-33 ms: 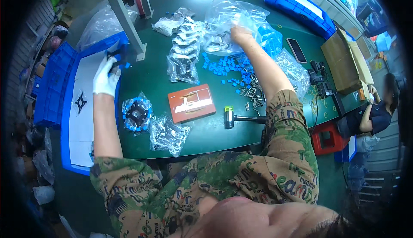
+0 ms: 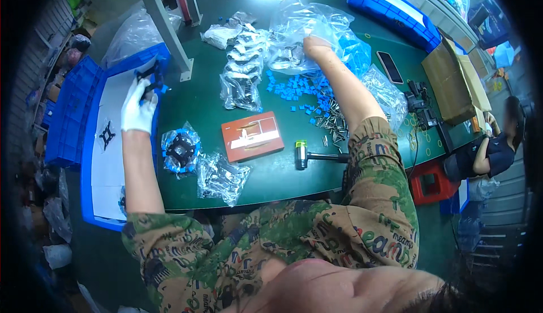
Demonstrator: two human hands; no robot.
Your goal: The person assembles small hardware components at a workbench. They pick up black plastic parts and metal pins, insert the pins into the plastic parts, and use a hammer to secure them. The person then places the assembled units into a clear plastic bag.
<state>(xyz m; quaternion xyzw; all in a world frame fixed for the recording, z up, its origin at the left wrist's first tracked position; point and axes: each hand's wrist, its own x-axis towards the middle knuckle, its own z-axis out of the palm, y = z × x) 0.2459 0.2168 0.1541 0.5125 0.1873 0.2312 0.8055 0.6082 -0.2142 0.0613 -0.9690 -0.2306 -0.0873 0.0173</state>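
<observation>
My left hand (image 2: pixel 139 107), in a white glove, is closed on a black bracket (image 2: pixel 149 75) with blue bits at its corner, over the far end of a paper-lined blue crate (image 2: pixel 104 171). My right hand (image 2: pixel 317 47) reaches into a clear plastic bag (image 2: pixel 284 27) at the back of the table, and its fingers are hidden by the film. Beside that bag lie bagged metal parts (image 2: pixel 243 64) in a row. Small blue clips (image 2: pixel 297 85) and loose screws (image 2: pixel 334 125) are spread under my right forearm. Inside the crate rests a black X-shaped bracket (image 2: pixel 107 136) in clear film.
A red-brown box (image 2: pixel 251 136), a mallet (image 2: pixel 302 155), a bagged ring of blue-edged parts (image 2: pixel 181 150) and another clear bag (image 2: pixel 222 178) lie near me. A grey post (image 2: pixel 167 33) stands beside the crate. A phone (image 2: pixel 389 66) and cardboard box (image 2: pixel 452 84) are right; a person (image 2: pixel 492 149) sits beyond.
My left hand and the black bracket have shifted very slightly, and the bracket looks less blurred. My right hand stays in the bag.
</observation>
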